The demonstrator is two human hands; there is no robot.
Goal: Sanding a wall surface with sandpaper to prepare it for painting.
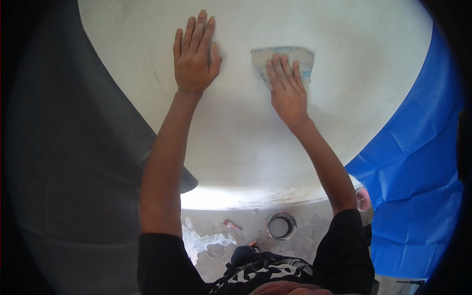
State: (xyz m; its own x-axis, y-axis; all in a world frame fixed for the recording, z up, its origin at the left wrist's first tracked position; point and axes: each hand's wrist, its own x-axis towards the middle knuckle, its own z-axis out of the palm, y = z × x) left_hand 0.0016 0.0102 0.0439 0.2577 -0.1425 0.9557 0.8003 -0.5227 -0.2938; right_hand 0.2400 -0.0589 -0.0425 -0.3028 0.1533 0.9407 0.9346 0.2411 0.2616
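Sandpaper sheet (284, 59), pale with blue printed marks along its edges, lies flat against the curved white surface (236, 128), upper centre. Right hand (287, 88) presses on it, fingers extended and close together over its lower half. Left hand (194, 56) rests open, palm down, directly on the white surface, well apart from the sheet. Blue tarpaulin (413, 182) drapes at right; grey sheeting (73, 162) at left. Below, on the concrete floor (250, 228): a tape roll (281, 226) and a small red-handled brush (231, 225).
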